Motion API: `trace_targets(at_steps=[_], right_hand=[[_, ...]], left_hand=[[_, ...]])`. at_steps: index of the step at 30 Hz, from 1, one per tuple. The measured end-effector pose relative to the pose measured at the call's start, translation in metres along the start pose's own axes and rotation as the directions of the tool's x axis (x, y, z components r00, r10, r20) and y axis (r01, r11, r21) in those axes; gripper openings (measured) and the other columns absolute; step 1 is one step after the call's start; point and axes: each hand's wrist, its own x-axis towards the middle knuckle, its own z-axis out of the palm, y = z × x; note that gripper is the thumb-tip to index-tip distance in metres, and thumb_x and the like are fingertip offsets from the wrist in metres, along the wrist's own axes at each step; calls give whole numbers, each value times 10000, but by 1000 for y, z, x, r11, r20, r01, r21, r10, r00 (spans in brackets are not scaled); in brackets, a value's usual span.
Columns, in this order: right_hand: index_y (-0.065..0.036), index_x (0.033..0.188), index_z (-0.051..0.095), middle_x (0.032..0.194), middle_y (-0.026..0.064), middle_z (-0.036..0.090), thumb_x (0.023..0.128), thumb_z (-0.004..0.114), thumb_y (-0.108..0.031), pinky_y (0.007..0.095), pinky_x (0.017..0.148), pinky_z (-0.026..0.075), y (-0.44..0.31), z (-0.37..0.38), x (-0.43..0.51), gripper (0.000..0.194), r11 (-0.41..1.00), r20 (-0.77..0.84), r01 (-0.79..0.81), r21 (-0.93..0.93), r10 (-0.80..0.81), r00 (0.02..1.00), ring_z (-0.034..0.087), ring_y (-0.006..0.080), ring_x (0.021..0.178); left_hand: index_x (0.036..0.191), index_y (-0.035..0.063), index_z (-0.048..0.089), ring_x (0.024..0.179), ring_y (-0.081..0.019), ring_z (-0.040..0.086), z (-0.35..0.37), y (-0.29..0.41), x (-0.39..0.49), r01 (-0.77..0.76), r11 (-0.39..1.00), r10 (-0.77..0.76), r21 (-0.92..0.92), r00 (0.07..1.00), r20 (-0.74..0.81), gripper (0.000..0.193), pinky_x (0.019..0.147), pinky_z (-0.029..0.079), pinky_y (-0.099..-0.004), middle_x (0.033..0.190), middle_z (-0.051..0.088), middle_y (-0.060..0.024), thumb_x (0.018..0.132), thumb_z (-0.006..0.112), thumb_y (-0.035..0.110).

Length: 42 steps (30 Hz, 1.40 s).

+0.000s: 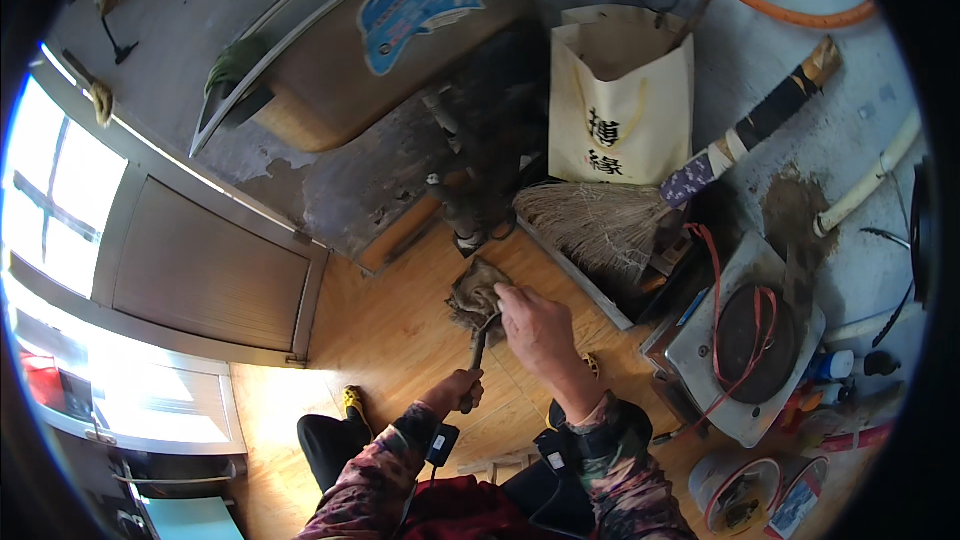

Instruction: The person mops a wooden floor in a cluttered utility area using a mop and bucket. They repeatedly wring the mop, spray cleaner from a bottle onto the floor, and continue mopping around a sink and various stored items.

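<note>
My left hand (pixel 454 391) is closed around the dark handle (pixel 479 349) of a tool held upright over the floor. A crumpled grey-brown rag (pixel 477 291) lies over the tool's far end and hides its head, so I cannot tell what kind of tool it is. The fingers of my right hand (pixel 538 330) pinch the right edge of this rag. Wood-patterned floor tiles (pixel 390 322) show beneath both hands.
Ahead, a straw broom (pixel 592 221) leans beside a cream paper bag (pixel 622 127) bearing writing. At right stand a metal single-burner stove (pixel 757 352) with a red cord and a bucket (pixel 739 495). Dark pipework (pixel 465 210) rises ahead; a door (pixel 210 270) is at left.
</note>
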Motion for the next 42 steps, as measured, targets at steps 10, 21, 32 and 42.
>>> trace_targets(at_steps=[10, 21, 32, 42], right_hand=[[-43, 1060, 619, 865, 153, 667, 867, 598, -102, 411, 616, 534, 12, -7, -10, 202, 1000, 104, -11, -7, 12, 995, 661, 328, 745], [-75, 855, 632, 776, 127, 647, 837, 579, -115, 441, 613, 525, 54, 24, -37, 69, 939, 250, -102, -328, 191, 949, 652, 332, 717], [-50, 1132, 587, 917, 91, 628, 864, 608, -118, 365, 614, 525, -18, -97, -98, 277, 917, -60, -31, -398, 8, 998, 639, 272, 728], [-70, 1072, 680, 963, 156, 697, 859, 628, -146, 425, 709, 541, 14, -231, -420, 232, 630, -585, -717, -298, 473, 659, 675, 354, 818]], left_hand=[[782, 79, 487, 519, -254, 529, 9, 39, -11, 95, 981, -87, 168, 995, -53, 309, 475, 429, -384, 620, 540, -86, 998, 507, 300], [803, 170, 430, 564, -149, 474, -10, 35, -29, -57, 990, 30, 129, 979, 203, 229, 500, 385, -307, 640, 460, 22, 989, 468, 300], [1165, 98, 407, 406, -206, 476, -32, 19, 7, -270, 863, 350, 427, 929, -122, 370, 334, 413, -375, 607, 482, -119, 818, 482, -10], [1077, -82, 604, 732, -406, 683, 35, 46, -56, -137, -161, 850, 977, 485, 208, 305, 597, 551, -482, 863, 659, -310, 815, 585, 72]])
